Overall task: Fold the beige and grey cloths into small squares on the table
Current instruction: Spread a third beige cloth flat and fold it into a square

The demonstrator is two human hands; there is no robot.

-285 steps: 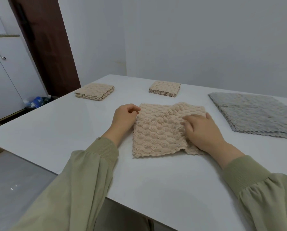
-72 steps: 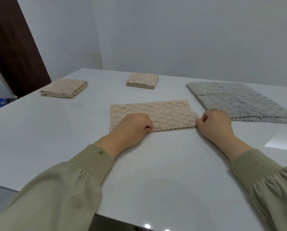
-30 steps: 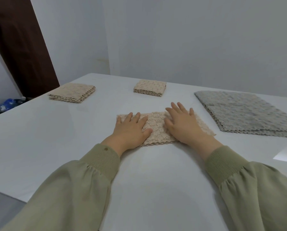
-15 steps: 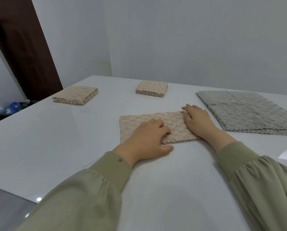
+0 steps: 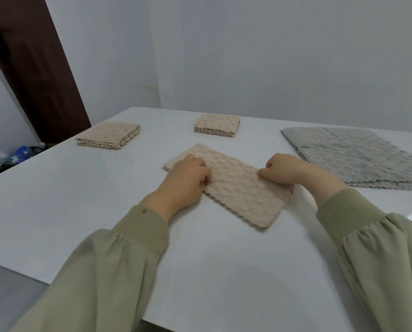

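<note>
A beige cloth [image 5: 238, 188], folded into a long strip, lies diagonally in the middle of the white table [image 5: 80, 200]. My left hand [image 5: 185, 180] grips its left long edge with curled fingers. My right hand [image 5: 286, 170] pinches the opposite edge near the strip's right side. Flat grey cloths [image 5: 353, 156] lie stacked at the right. Two folded beige squares sit farther back, one at the left [image 5: 109, 135] and one in the centre [image 5: 218, 125].
A dark brown door [image 5: 32, 68] stands at the back left, with a blue object [image 5: 23, 152] on the floor beside it. A pale wall runs behind the table. The table's near edge crosses the lower left.
The beige strip has turned from lying crosswise to lying diagonally. Both hands went from resting on it to gripping its edges with curled fingers.
</note>
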